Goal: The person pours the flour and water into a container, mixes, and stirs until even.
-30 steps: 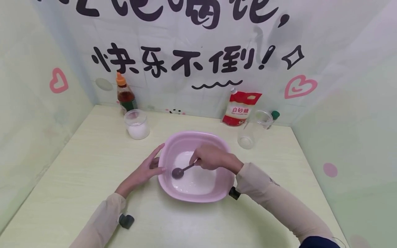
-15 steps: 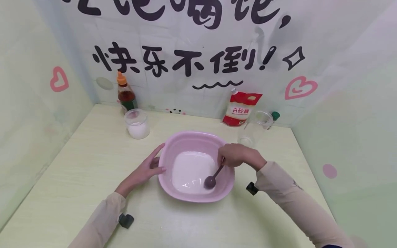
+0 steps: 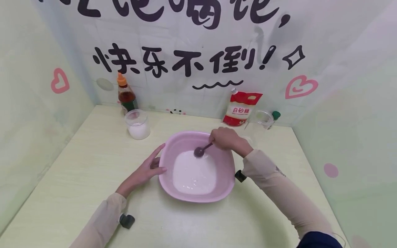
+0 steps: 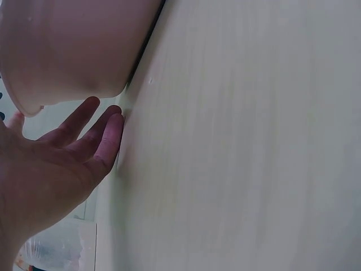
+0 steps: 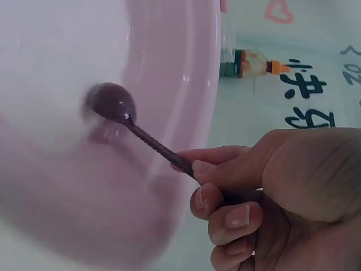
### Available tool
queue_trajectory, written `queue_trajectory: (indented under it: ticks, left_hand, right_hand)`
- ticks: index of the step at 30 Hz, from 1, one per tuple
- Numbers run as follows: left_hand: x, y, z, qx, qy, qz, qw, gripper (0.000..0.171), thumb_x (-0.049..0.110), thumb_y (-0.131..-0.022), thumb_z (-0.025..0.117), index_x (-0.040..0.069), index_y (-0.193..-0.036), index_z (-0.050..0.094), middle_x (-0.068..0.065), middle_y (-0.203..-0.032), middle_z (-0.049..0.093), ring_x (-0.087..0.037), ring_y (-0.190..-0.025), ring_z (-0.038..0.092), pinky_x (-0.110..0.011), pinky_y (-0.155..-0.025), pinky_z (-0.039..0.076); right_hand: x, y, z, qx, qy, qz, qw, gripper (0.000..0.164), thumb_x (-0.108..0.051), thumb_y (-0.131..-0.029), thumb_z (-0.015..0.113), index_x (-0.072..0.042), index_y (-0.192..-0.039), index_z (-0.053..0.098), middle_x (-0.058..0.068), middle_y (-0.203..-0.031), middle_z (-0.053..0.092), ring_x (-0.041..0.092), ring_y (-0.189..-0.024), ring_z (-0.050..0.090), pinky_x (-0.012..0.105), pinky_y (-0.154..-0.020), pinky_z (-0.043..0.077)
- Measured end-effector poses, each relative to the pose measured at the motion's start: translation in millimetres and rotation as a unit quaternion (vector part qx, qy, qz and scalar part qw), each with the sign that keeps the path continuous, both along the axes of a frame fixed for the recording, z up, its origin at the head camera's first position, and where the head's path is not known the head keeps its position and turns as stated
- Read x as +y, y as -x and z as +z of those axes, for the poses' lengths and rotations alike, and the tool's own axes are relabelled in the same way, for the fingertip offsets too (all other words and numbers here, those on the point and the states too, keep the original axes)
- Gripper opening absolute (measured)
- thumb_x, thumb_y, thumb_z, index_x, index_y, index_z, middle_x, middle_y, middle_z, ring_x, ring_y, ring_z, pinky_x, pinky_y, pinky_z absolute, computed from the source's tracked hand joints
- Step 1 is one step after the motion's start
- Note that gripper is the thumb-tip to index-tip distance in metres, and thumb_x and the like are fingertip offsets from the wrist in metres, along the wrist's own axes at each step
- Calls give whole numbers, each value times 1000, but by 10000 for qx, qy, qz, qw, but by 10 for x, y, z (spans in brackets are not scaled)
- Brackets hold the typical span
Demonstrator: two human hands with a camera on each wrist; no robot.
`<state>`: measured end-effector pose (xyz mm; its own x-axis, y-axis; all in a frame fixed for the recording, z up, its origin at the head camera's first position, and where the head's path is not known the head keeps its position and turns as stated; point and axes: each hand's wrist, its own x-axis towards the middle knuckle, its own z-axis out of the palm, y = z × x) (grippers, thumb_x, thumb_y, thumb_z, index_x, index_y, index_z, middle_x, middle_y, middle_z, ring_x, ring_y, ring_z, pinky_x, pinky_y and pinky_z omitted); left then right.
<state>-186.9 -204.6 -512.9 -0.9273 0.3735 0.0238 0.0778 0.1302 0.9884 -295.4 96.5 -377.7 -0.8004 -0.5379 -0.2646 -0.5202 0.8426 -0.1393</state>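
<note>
A pink basin (image 3: 227,184) with white liquid (image 3: 193,174) in it stands on the table. My left hand (image 3: 141,176) holds its left side, thumb over the rim and the other fingers spread along the outside. In the left wrist view, those fingers (image 4: 107,144) lie beside the outer wall, low near the table. My right hand (image 3: 227,138) grips the handle of a dark brown spoon (image 3: 199,152) over the basin's far right part. The right wrist view shows thumb and fingers pinching the handle, the spoon's bowl (image 5: 113,103) blurred at the liquid; its lower edge is unclear.
At the back left stand a sauce bottle (image 3: 126,96) with an orange cap and a clear jar (image 3: 138,129) of white contents. A red sugar pouch (image 3: 238,110), clear containers and a green-capped bottle (image 3: 275,115) stand at the back right, near the printed wall.
My right hand has carried the spoon from the basin's left to its near right, then to the far side. The left hand and basin stay in place.
</note>
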Motion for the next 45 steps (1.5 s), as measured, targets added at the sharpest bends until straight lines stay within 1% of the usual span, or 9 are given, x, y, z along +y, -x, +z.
queue_trajectory:
  ticks: [6,11,14,18,23,27,32,38,45]
  left_hand:
    - [12,-5,-17,42,-49,-32,10000,88,12,-95,65,21,-162,8,-39,-142,46,-51,-121,59,-29,-94,55]
    - [23,0,1,42,-35,-39,10000,88,14,-95,65,22,-162,9,-38,-142,47,-50,-120,59,-33,-95,55]
    - [15,6,6,42,5,-24,10000,88,13,-95,65,22,-162,9,-38,-142,48,-50,-120,60,-33,-95,55]
    - [1,18,5,23,74,-48,10000,88,15,-95,65,24,-162,9,-37,-142,48,-49,-121,60,-34,-96,54]
    - [-9,11,9,-26,153,-8,9999,88,15,-95,65,25,-162,10,-36,-141,50,-46,-120,61,-37,-97,54]
    - [-28,7,10,-47,232,39,9997,87,16,-95,66,26,-162,10,-36,-141,50,-46,-120,61,-39,-98,53]
    - [-33,7,7,-20,221,49,9997,87,16,-96,65,25,-162,10,-36,-141,50,-47,-120,61,-39,-97,53]
    - [-11,2,-11,-10,63,-25,10000,88,13,-95,65,22,-162,9,-38,-142,48,-50,-122,59,-37,-96,55]
    - [-6,-4,-3,16,22,-30,10000,89,12,-95,65,21,-162,8,-37,-143,47,-50,-122,58,-38,-97,55]
  right_hand:
    - [-283,-49,-99,-379,315,660,9966,26,-7,-96,60,-16,-111,78,4,-102,76,19,-82,59,28,-73,49]
    - [-317,-189,-137,-883,590,1425,9841,24,-2,-94,62,-13,-106,80,4,-100,78,11,-75,57,19,-66,44]
    - [-250,-298,-150,-1332,651,1622,9756,24,-1,-94,63,-12,-105,80,5,-98,78,6,-69,54,16,-61,41]
    - [-104,-418,-147,-1671,469,1570,9722,21,-3,-92,67,-15,-101,81,1,-94,77,6,-70,53,17,-63,43]
    - [131,-437,-22,-1554,49,1244,9800,17,-6,-90,70,-17,-97,81,-4,-90,73,9,-78,55,21,-70,47]
    - [273,-357,132,-1546,-347,516,9860,14,-5,-89,71,-16,-95,77,0,-89,68,15,-80,57,24,-66,50]
    - [299,-193,197,-931,-518,-185,9941,15,-5,-89,68,-15,-99,74,4,-92,65,22,-86,58,31,-70,54]
    - [142,-33,81,-222,-89,-121,9996,24,-5,-91,62,-12,-108,77,7,-98,71,24,-89,60,36,-77,55]
    - [-172,-44,-41,-242,321,660,9970,25,-4,-93,63,-15,-108,80,4,-100,77,21,-82,60,31,-73,51]
